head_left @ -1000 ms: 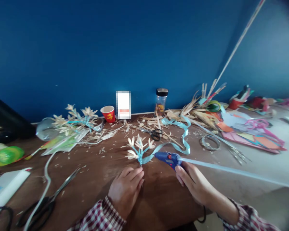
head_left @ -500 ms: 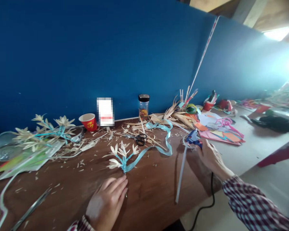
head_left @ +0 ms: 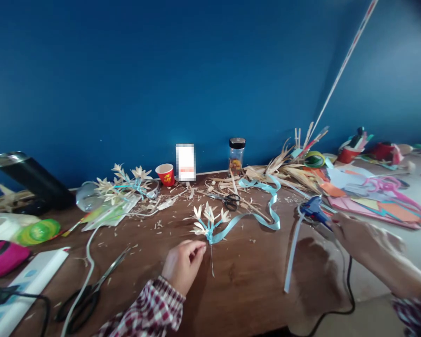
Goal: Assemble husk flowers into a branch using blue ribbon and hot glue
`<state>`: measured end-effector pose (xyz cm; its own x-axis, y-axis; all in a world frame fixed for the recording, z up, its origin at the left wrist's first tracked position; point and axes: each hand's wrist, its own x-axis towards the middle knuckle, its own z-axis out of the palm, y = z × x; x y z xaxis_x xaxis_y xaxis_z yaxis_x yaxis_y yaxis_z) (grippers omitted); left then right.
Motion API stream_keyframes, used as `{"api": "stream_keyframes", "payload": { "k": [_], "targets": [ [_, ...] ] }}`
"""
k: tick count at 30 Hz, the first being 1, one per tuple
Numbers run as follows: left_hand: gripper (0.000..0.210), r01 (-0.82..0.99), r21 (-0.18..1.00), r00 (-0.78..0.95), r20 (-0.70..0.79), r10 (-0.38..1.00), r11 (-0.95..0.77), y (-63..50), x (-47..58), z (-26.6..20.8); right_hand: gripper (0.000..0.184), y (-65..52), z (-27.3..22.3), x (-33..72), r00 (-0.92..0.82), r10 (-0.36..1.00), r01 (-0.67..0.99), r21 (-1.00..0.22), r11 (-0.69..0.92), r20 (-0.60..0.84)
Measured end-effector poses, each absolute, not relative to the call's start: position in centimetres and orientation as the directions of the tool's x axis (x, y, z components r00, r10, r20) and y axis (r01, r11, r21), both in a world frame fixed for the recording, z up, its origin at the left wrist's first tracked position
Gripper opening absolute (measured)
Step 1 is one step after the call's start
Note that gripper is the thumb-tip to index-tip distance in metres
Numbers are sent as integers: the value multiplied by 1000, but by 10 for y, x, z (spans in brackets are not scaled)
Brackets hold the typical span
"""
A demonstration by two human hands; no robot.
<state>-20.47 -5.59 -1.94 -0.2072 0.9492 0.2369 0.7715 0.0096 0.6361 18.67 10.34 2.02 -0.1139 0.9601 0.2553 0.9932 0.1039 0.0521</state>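
Just left of the stem of a small spray of pale flowers (head_left: pixel 209 220), my left hand (head_left: pixel 184 262) is closed, thumb and finger brought together. Whether anything is pinched there I cannot make out. The spray lies on the table, its thin stem showing below the light blue wrapping. From its base a light blue ribbon (head_left: pixel 256 217) trails to the right. On the right, the fingers of my right hand (head_left: pixel 366 243) are closed at the handle end of a blue glue gun (head_left: pixel 315 209), partly hiding it. A pale strip (head_left: pixel 293 255) hangs below the gun's nozzle end.
Scissors (head_left: pixel 91 292) and a power strip (head_left: pixel 31 292) lie at left front. Behind stand a black flask (head_left: pixel 35 180), a red paper cup (head_left: pixel 165 174) and a lidded jar (head_left: pixel 237 157). More flowers (head_left: pixel 126 182), husks (head_left: pixel 284 171), small scissors (head_left: pixel 230 201) and colored paper (head_left: pixel 368 203) spread across the table (head_left: pixel 245 290).
The view has turned left, bringing the flask and power strip in. My left fingers have come off the stem and curled beside it. My right hand has shifted slightly right; the glue gun stays put.
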Motion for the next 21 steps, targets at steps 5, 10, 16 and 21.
{"api": "stream_keyframes", "payload": {
  "k": [5,10,16,21],
  "targets": [
    [28,425,855,-409,-113,906,298,-32,-207,-19,20,54,60,88,-520,830,807,-201,555,203],
    [14,276,915,-412,-164,896,294,-20,-203,-25,17,49,43,-14,-684,695,512,-534,673,219],
    [14,286,928,-393,-114,912,239,-11,-205,-25,9,75,12,-61,-622,753,516,-612,600,214],
    [16,301,953,-328,70,942,34,-6,-201,-7,11,76,12,-64,-558,795,451,-715,533,241]
  ]
}}
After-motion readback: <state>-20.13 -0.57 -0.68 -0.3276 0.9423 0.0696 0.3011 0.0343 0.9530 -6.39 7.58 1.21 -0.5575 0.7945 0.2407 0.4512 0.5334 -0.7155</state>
